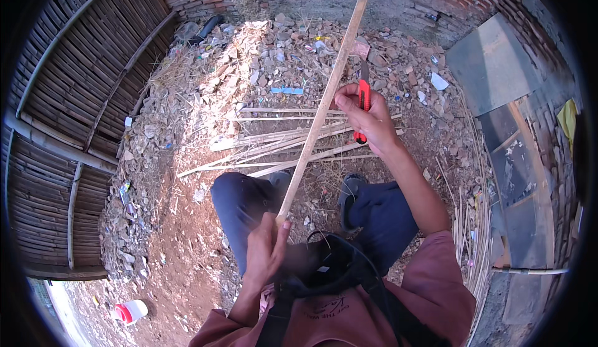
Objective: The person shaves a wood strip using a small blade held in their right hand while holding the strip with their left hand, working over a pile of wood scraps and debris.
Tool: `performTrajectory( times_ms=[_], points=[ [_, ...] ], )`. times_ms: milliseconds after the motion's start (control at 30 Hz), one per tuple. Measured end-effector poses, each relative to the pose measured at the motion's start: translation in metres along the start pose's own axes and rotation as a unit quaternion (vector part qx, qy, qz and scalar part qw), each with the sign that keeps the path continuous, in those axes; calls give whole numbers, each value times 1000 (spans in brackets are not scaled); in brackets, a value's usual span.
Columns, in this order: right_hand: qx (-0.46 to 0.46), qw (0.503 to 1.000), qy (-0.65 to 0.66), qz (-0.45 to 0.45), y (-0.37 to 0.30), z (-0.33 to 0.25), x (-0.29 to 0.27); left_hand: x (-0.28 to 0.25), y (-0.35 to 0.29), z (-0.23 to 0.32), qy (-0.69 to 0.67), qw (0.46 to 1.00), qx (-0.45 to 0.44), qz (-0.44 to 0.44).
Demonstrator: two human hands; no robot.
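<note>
A long, flat bamboo strip [324, 105] slants up and away from my lap toward the brick wall. My left hand [266, 247] is closed round its near end. In my right hand [367, 119] is a red utility knife [364, 95], held upright with its dark blade out and pointing away from me. The fingertips of that hand are close to the strip's middle; whether they touch it I cannot tell. Beyond my knees, several thin bamboo strips [293, 140] lie across one another on the ground.
Stony rubble [299, 54] covers the ground up to the brick wall [398, 4]. A bamboo-slat wall [75, 85] stands at left, grey boards [495, 66] lean at right. More long strips [476, 253] lie by my right side. A red-and-white container [131, 311] sits at lower left.
</note>
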State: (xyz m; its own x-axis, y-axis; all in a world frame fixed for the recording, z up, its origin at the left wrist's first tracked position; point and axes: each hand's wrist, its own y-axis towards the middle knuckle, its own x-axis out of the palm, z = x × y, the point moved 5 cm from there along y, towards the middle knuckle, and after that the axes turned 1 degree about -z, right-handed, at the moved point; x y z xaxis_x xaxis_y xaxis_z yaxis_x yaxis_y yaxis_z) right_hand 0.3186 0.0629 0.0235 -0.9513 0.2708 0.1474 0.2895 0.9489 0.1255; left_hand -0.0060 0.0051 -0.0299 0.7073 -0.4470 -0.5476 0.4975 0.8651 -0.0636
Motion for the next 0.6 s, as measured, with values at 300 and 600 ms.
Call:
performTrajectory(
  times_ms=[300, 600],
  points=[
    [-4, 1000, 29, 4, 0, -5, 0, -1, 0, -1, 4, 1000, -10, 1],
    [12, 998, 66, 14, 2, 2, -5, 1, -1, -6, 4, 1000, -8, -5]
  ],
)
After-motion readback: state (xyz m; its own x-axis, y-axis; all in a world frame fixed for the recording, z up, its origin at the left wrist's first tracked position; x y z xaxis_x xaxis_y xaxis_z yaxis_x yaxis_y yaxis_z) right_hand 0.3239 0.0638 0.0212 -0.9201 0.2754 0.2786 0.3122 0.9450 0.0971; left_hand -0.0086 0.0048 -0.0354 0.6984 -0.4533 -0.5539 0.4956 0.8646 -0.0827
